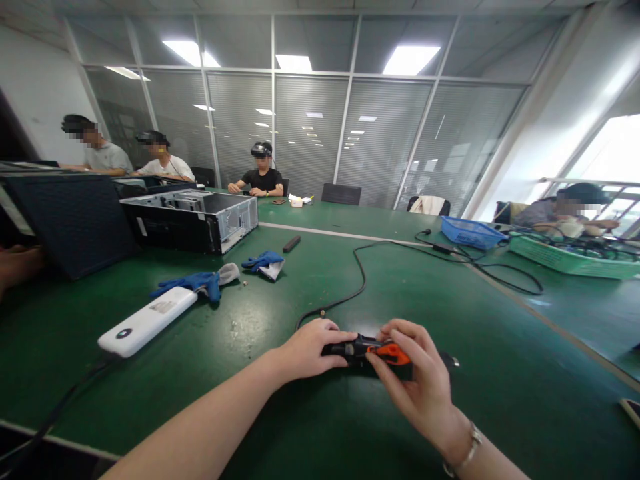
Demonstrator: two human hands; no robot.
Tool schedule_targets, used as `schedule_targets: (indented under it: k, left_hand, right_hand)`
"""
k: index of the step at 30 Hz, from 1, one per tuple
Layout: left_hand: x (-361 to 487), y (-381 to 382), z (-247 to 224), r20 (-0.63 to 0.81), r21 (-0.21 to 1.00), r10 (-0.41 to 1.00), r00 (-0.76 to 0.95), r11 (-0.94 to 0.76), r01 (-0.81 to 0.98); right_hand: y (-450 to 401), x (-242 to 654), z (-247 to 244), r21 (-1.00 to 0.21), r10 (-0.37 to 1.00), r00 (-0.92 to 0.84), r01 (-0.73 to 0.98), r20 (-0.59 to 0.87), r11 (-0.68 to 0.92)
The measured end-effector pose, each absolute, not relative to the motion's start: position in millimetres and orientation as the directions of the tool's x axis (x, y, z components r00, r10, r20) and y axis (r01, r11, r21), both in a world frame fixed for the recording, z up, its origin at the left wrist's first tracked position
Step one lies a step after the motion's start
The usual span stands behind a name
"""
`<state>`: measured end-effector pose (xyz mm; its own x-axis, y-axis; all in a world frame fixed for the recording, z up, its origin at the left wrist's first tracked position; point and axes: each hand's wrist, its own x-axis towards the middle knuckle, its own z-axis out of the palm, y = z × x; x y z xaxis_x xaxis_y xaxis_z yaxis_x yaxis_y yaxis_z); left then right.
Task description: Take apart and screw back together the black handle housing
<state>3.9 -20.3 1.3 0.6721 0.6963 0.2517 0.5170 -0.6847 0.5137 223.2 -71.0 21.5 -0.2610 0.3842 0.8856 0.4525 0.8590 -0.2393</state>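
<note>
A black tool-like object with an orange part [397, 354] lies low over the green table in front of me. My left hand [315, 348] grips its black left end between thumb and fingers. Around the orange part, my right hand [420, 377] has its thumb and fingers closed from the right. A dark piece with a small metal tip shows beyond my right hand. Behind my left hand, a black cable [361, 277] runs away across the table. What exactly the object is, I cannot make out.
At left are a white device [150, 321], blue gloves [207, 283] and an open computer case [187, 220]. A dark bar [292, 244] lies mid-table. A blue basket [473, 233] and green basket [575, 260] stand at right. Several people sit around.
</note>
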Motion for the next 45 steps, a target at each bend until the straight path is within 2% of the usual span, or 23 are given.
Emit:
schedule_targets:
  k: [4, 10, 16, 22, 28, 35, 40, 45]
  left_hand:
    - [4, -22, 4, 0.232, 0.511, 0.708, 0.666, -0.672, 0.536]
    - [4, -22, 7, 0.224, 0.503, 0.698, 0.68, -0.681, 0.533]
    - [4, -21, 4, 0.231, 0.51, 0.708, 0.668, -0.673, 0.536]
    - [4, -21, 5, 0.235, 0.508, 0.701, 0.673, -0.679, 0.53]
    - [4, -21, 5, 0.232, 0.512, 0.707, 0.668, -0.673, 0.534]
    - [4, -22, 6, 0.236, 0.503, 0.698, 0.676, -0.683, 0.529]
    - [4, -22, 5, 0.221, 0.514, 0.709, 0.669, -0.668, 0.538]
    - [4, -24, 8, 0.207, 0.539, 0.742, 0.638, -0.631, 0.558]
  right_hand:
    - [-68, 226, 15, -0.239, 0.376, -0.21, 0.483, 0.902, 0.843]
    - [-73, 225, 17, -0.26, 0.401, -0.34, 0.391, 0.851, 0.883]
    - [-69, 227, 17, -0.226, 0.372, -0.232, 0.482, 0.899, 0.847]
    - [-71, 227, 17, -0.304, 0.436, -0.323, 0.385, 0.84, 0.871]
    - [-67, 227, 16, -0.233, 0.373, -0.201, 0.499, 0.906, 0.835]
    - [-72, 224, 17, -0.256, 0.4, -0.329, 0.403, 0.856, 0.879]
    - [-65, 226, 15, -0.281, 0.402, -0.195, 0.454, 0.895, 0.845]
    - [-62, 226, 17, -0.383, 0.394, 0.043, 0.353, 0.918, 0.854]
